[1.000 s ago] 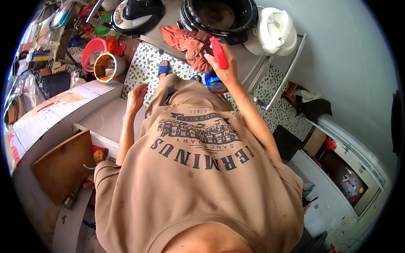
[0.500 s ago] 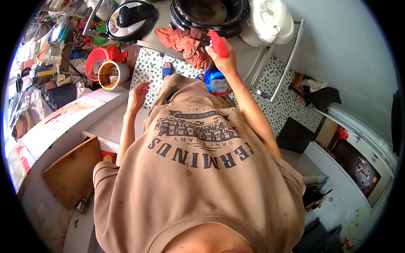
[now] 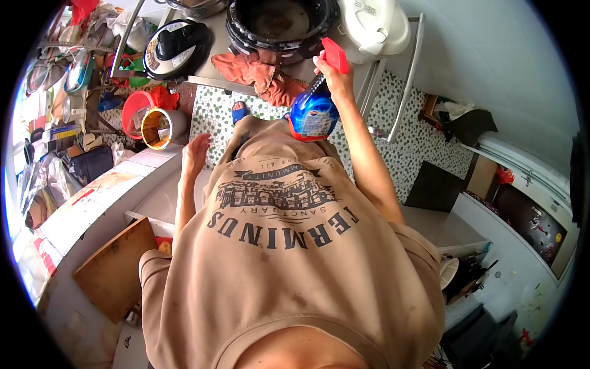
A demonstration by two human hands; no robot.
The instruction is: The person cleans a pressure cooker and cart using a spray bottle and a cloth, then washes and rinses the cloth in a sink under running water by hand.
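My right hand (image 3: 337,75) grips the neck of a blue spray bottle (image 3: 313,114) with a red trigger head, in front of the metal table. Just left of the bottle, an orange cloth (image 3: 258,79) hangs over the table's edge. Behind it stands an open black cooker pot (image 3: 279,27) with liquid or residue inside. My left hand (image 3: 196,154) is beside my leg, holding nothing, its fingers partly spread. A black and silver cooker lid (image 3: 175,49) lies at the table's left.
A white lidded appliance (image 3: 375,27) stands at the table's right end. On the floor at the left are a pink basin (image 3: 136,114) and a round bin (image 3: 163,128). A wooden board (image 3: 117,270) leans at the lower left, near a white counter (image 3: 104,178).
My right hand has turned and moved slightly right, bringing the blue bottle further into view. The view has shifted, so the table items sit further left and higher.
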